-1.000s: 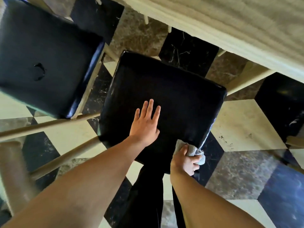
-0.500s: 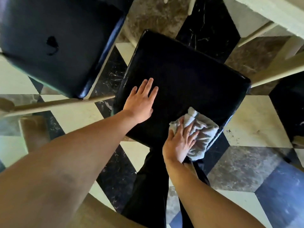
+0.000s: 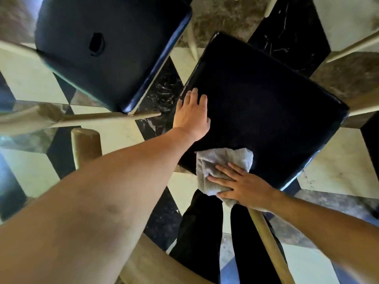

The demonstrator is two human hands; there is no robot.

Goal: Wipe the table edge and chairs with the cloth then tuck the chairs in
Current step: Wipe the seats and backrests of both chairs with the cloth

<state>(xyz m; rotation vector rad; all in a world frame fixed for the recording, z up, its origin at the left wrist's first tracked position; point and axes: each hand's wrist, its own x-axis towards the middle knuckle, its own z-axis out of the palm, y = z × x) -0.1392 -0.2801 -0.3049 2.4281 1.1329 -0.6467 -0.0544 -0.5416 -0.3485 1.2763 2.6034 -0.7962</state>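
A chair with a black padded seat (image 3: 266, 111) and pale wooden frame stands right below me. My left hand (image 3: 191, 114) lies flat on the seat's left edge, fingers spread, holding nothing. My right hand (image 3: 241, 185) presses a crumpled grey cloth (image 3: 221, 167) flat against the seat's near edge, fingers spread over it. A second black-seated chair (image 3: 106, 50) stands to the upper left, its seat dented near the middle. The table is out of view except for pale legs and rails (image 3: 352, 47) at the top right.
The floor is a cube pattern of cream, black and brown marble tiles (image 3: 332, 173). The chair's wooden back rail (image 3: 268, 242) runs under my right wrist, and my dark trouser legs (image 3: 201, 232) stand behind the seat. Another wooden post (image 3: 86, 146) rises at left.
My right hand slid the cloth leftward from the seat's near right corner along the near edge. My left hand shifted to the seat's left edge. The view moved closer over the seat.
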